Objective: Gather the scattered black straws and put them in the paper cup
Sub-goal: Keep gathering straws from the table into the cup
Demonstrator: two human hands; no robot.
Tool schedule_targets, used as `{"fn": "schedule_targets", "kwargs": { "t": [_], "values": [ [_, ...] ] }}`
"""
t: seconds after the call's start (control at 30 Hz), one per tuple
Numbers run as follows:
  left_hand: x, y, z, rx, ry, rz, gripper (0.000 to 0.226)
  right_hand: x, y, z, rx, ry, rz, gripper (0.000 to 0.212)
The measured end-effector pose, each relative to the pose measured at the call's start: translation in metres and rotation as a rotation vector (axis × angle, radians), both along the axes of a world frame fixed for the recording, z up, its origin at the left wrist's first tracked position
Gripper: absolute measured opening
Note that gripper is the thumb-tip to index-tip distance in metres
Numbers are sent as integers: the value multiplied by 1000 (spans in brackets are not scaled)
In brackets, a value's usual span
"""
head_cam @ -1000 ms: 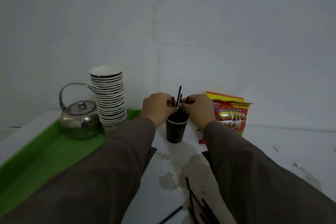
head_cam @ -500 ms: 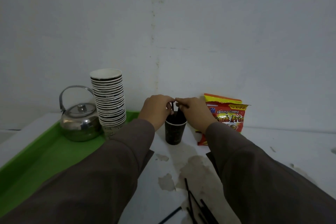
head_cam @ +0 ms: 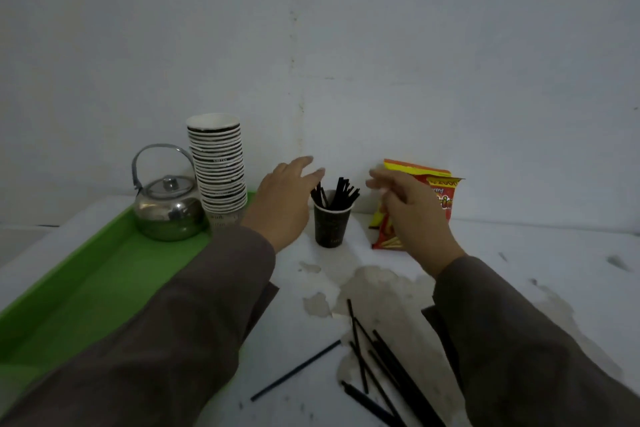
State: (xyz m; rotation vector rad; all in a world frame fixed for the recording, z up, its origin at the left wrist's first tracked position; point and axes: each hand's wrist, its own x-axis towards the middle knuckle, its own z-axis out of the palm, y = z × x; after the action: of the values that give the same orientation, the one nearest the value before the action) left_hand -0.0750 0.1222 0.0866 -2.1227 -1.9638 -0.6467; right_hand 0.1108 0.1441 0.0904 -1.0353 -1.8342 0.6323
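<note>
We see the white tabletop (head_cam: 519, 270) with a green tray (head_cam: 104, 288) at its left. Our left hand (head_cam: 282, 199) and right hand (head_cam: 412, 215) flank the paper cup (head_cam: 330, 227), both spread and empty. A bunch of straws in the cup (head_cam: 341, 194) leans outward. The loose straws (head_cam: 381, 364) lie scattered at the near edge. We judge them light, stiff and slippery, best pinched together mid-length.
</note>
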Motion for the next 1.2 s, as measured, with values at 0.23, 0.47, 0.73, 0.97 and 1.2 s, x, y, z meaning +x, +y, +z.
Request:
{"fn": "schedule_targets", "kwargs": {
  "t": [0.23, 0.47, 0.73, 0.97, 1.2],
  "values": [
    [33, -102, -69, 45, -393, -148, 35, 39, -74, -60, -75, -181, -23, 22],
    [49, -144, -115, -30, -296, -53, 28, 49, -123, -99, 2, -446, -3, 19],
    [54, -146, -119, -155, -177, 62, 25, 42, -143, -110, 72, -765, 18, 29],
    [52, -143, -118, -213, -200, 89, 23, 38, -143, -114, 71, -791, -5, 16],
    [56, -143, -116, -200, -164, 99, 19, 36, -145, -110, 62, -818, -49, 23]
  ]
}}
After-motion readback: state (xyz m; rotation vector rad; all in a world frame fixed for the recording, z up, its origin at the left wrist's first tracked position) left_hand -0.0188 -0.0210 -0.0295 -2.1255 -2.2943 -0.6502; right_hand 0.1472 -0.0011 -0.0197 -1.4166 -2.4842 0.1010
